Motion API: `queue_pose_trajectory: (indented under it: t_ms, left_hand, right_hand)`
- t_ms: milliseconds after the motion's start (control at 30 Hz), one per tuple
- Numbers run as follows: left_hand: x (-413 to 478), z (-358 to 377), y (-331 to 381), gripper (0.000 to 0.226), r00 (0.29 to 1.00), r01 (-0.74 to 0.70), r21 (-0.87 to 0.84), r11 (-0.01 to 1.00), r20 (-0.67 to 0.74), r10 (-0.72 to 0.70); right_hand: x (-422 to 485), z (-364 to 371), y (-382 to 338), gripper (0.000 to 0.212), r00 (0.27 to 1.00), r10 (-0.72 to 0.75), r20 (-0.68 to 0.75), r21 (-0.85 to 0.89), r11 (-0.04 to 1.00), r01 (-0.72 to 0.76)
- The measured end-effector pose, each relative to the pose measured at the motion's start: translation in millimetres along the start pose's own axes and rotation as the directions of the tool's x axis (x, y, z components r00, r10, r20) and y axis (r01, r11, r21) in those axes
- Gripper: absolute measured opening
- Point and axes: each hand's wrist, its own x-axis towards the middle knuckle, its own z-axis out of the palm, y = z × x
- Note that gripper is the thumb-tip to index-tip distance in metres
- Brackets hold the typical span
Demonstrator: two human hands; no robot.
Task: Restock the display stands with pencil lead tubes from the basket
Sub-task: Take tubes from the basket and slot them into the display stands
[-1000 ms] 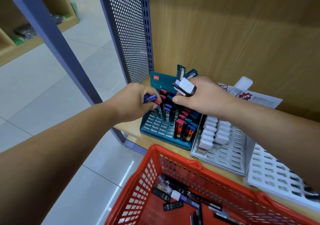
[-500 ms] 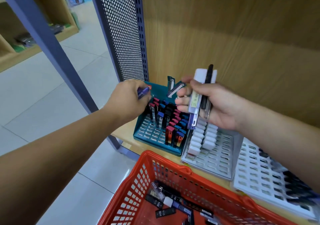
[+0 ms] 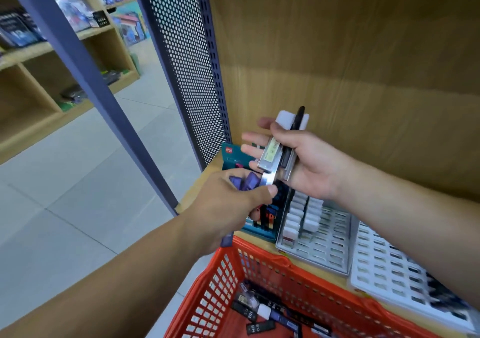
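Note:
My right hand (image 3: 309, 163) is raised palm-up above the stands, with several lead tubes (image 3: 279, 150) lying across its palm under the thumb, one white-capped and one black. My left hand (image 3: 228, 205) holds purple tubes (image 3: 246, 181) in its curled fingers while its thumb and finger pinch the lower end of a clear tube from the right hand's bunch. Below them a teal display stand (image 3: 255, 229) holds coloured tubes, mostly hidden by the left hand. A grey stand (image 3: 327, 244) with white-capped tubes sits to its right. The orange basket (image 3: 262, 265) in front holds several loose tubes (image 3: 262, 314).
A white slotted stand (image 3: 389, 272) lies at the right on the wooden shelf. A perforated dark metal panel (image 3: 187, 64) and a slanted blue post (image 3: 85, 72) bound the shelf on the left. Tiled floor and other shelving lie beyond.
My right hand has lifted from the teal stand and turned palm-up with its tubes. My left hand has moved right and up to the lower end of that bunch.

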Motion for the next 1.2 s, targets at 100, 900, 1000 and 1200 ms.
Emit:
queue_pose_trajectory:
  t_ms: [100,900,1000,1200]
  left_hand:
    - [-1.9,-11.5,-5.3,0.018,1.000,-0.004,0.083,0.997,0.013,0.003]
    - [10.4,-65.7,3.6,0.016,0.929,-0.238,0.256,0.937,-0.222,0.297]
    - [22.1,-74.2,-5.2,0.013,0.918,-0.226,0.459,0.859,-0.194,0.346]
    - [47.3,-53.0,-38.6,0.016,0.941,-0.284,0.749,0.599,0.100,0.322]
  right_hand:
    - [1.3,-12.6,-7.9,0.022,0.992,-0.037,-0.124,-0.032,0.999,0.033]
    - [5.9,-20.9,35.0,0.029,0.980,0.037,-0.195,-0.539,0.831,-0.139]
    - [4.5,-29.0,29.7,0.038,0.976,0.136,-0.168,-0.538,0.817,-0.207]
    - [1.4,-41.7,24.1,0.047,0.952,0.291,-0.098,-0.442,0.844,-0.303]
